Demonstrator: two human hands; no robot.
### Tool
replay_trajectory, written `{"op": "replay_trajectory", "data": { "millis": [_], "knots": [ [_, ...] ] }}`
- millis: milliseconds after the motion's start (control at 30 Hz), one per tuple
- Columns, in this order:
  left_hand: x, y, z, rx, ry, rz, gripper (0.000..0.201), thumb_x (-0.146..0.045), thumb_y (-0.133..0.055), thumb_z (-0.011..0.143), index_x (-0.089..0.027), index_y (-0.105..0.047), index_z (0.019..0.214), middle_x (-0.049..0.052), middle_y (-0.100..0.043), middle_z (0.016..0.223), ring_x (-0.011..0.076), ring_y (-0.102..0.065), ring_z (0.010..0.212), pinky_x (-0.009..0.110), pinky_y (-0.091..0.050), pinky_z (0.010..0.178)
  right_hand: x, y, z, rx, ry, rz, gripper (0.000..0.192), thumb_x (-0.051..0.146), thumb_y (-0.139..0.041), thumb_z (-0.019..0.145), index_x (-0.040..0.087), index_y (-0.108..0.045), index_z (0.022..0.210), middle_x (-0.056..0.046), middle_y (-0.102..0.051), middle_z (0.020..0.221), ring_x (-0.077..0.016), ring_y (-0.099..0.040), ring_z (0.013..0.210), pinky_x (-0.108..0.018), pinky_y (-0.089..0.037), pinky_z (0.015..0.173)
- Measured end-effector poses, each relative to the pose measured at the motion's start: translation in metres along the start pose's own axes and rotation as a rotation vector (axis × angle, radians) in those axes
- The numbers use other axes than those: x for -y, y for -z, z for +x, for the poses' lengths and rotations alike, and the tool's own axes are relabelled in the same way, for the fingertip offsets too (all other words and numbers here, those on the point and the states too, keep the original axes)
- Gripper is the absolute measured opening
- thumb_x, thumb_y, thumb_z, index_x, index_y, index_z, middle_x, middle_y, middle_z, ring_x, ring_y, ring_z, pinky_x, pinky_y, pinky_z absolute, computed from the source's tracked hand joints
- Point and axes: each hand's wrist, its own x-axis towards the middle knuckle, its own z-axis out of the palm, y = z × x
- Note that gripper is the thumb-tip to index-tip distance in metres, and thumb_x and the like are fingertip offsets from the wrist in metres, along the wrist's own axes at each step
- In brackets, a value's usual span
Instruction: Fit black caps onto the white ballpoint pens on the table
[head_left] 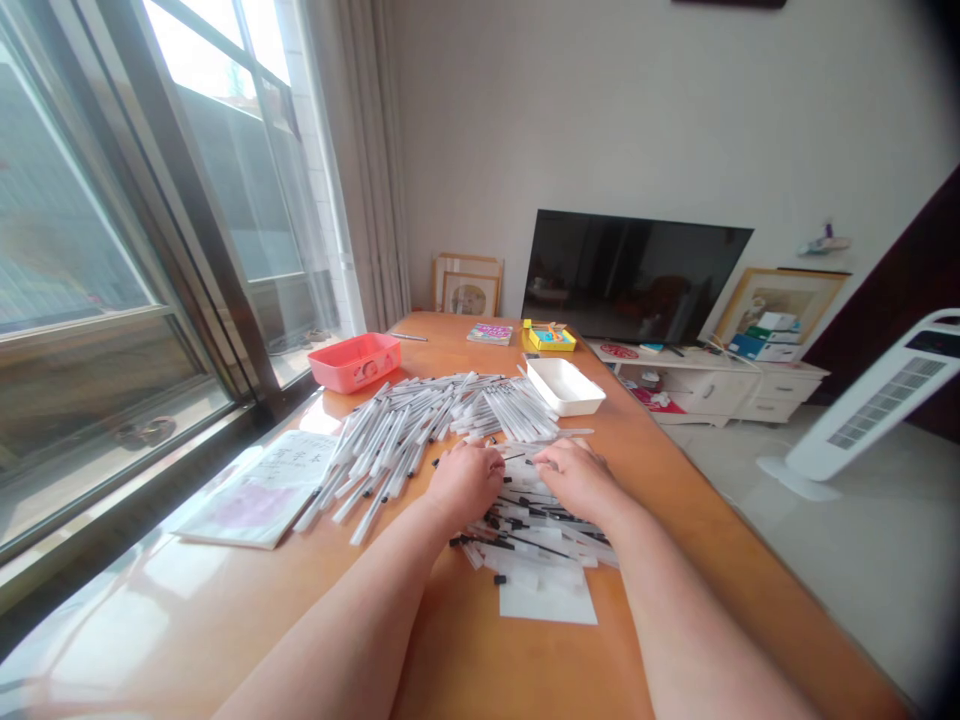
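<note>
My left hand [469, 483] is closed, its fingers curled over a heap of pen parts. A thin dark rod [514, 457], like a pen refill, sticks out of its fingers toward the right hand. Facing it, my right hand [579, 476] is pinched shut; a small dark tip shows at its fingertips, but what it holds is too small to tell. Beneath both hands, black refills, black caps and whitish tubes [525, 530] lie mixed on a white sheet [551, 603]. Beyond them spreads a large pile of whitish pens [401, 425], several with black ends.
A red-pink plastic basket [352, 365] stands behind the pile, and a white tray [577, 405] at its right. An exercise book [255, 495] lies on the left. Farther back are a purple book [490, 334] and a yellow box [553, 342]. The wooden table [720, 590] borders a window.
</note>
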Motion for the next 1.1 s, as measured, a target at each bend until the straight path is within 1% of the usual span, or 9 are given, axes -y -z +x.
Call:
{"op": "replay_trajectory", "data": {
  "millis": [133,300,533,633,733,833,933,1033,1100],
  "knots": [
    [0.004,0.004,0.0,0.043,-0.024,-0.009,0.022,-0.023,-0.054,0.084,-0.024,-0.075,0.089,0.007,-0.074,0.096,0.0227,-0.065,0.092,0.031,-0.046,0.082,0.007,0.003,-0.003,0.026,0.02,-0.002,0.026,0.032,-0.053,0.092,0.033,-0.077,0.102,-0.003,-0.07,0.117,-0.028,-0.052,0.117,-0.038,-0.035,0.091],
    [0.012,0.008,0.001,0.103,-0.014,0.021,0.021,-0.026,-0.053,0.083,-0.024,-0.073,0.083,0.005,-0.075,0.088,0.0204,-0.066,0.08,0.029,-0.043,0.069,0.016,0.003,-0.005,0.017,0.095,0.022,0.025,0.03,-0.055,0.092,0.033,-0.078,0.102,-0.003,-0.07,0.114,-0.0266,-0.053,0.111,-0.036,-0.035,0.091],
    [0.014,0.018,-0.001,0.14,0.049,0.088,0.023,-0.021,-0.054,0.079,-0.025,-0.076,0.085,0.005,-0.076,0.088,0.0211,-0.067,0.08,0.029,-0.043,0.069,0.028,-0.004,-0.01,-0.046,0.21,0.069,0.025,0.026,-0.055,0.092,0.032,-0.079,0.097,-0.003,-0.072,0.106,-0.0252,-0.056,0.109,-0.035,-0.04,0.093],
    [0.014,0.02,-0.001,0.114,0.068,0.128,0.021,-0.022,-0.055,0.08,-0.025,-0.075,0.086,0.006,-0.076,0.09,0.0228,-0.067,0.083,0.031,-0.043,0.071,0.025,-0.005,-0.006,-0.131,0.222,0.142,0.024,0.024,-0.056,0.09,0.029,-0.078,0.097,-0.003,-0.074,0.103,-0.0241,-0.058,0.108,-0.034,-0.042,0.095],
    [0.013,0.021,-0.001,0.071,0.082,0.134,0.021,-0.024,-0.055,0.082,-0.024,-0.074,0.09,0.008,-0.075,0.094,0.0238,-0.066,0.087,0.032,-0.044,0.074,0.014,-0.004,0.001,-0.281,0.115,0.23,0.025,0.024,-0.055,0.089,0.025,-0.077,0.101,-0.005,-0.075,0.101,-0.0244,-0.061,0.106,-0.034,-0.045,0.095],
    [0.011,0.021,0.0,0.024,0.072,0.124,0.02,-0.026,-0.055,0.085,-0.023,-0.073,0.091,0.009,-0.074,0.1,0.024,-0.066,0.091,0.031,-0.044,0.075,-0.004,0.0,0.007,-0.447,-0.071,0.375,0.03,0.028,-0.053,0.089,0.023,-0.076,0.107,-0.006,-0.075,0.106,-0.0252,-0.064,0.103,-0.036,-0.047,0.091],
    [0.012,0.022,0.0,0.001,0.063,0.107,0.022,-0.026,-0.052,0.087,-0.023,-0.074,0.092,0.008,-0.074,0.105,0.024,-0.065,0.094,0.032,-0.045,0.078,-0.022,0.008,0.011,-0.598,-0.245,0.578,0.033,0.035,-0.053,0.087,0.022,-0.073,0.11,-0.007,-0.075,0.106,-0.0246,-0.067,0.097,-0.036,-0.05,0.087],
    [0.014,0.021,0.002,-0.019,0.083,0.099,0.024,-0.026,-0.052,0.088,-0.024,-0.074,0.094,0.009,-0.074,0.104,0.0252,-0.065,0.095,0.033,-0.045,0.082,-0.035,0.018,0.013,-0.774,-0.37,0.777,0.039,0.037,-0.053,0.085,0.018,-0.068,0.115,-0.011,-0.073,0.114,-0.0241,-0.067,0.103,-0.035,-0.051,0.088],
    [0.016,0.02,0.004,-0.043,0.09,0.098,0.023,-0.026,-0.053,0.088,-0.025,-0.075,0.095,0.009,-0.074,0.105,0.0261,-0.065,0.097,0.035,-0.045,0.084,-0.04,0.026,0.013,-0.869,-0.42,0.85,0.043,0.038,-0.052,0.083,0.017,-0.064,0.119,-0.012,-0.071,0.117,-0.0237,-0.066,0.106,-0.034,-0.052,0.087]
  ]
}}
